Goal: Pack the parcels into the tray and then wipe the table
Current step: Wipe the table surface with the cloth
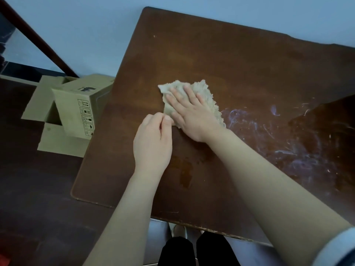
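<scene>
Two hands wipe the brown wooden desk (pixel 211 54): right hand (pixel 194 114) flat on the pale fluffy rag (pixel 202 89), left hand (pixel 152 139) curled at its corner, grip unclear. I think the white smears (pixel 288 131) come next.

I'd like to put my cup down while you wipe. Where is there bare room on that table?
The far table stretch between the cloth and the wall is bare, and so is the near left corner beside the left forearm. It is crowded mid-table, where the right hand presses the cloth and the left hand pinches its near edge.
</scene>
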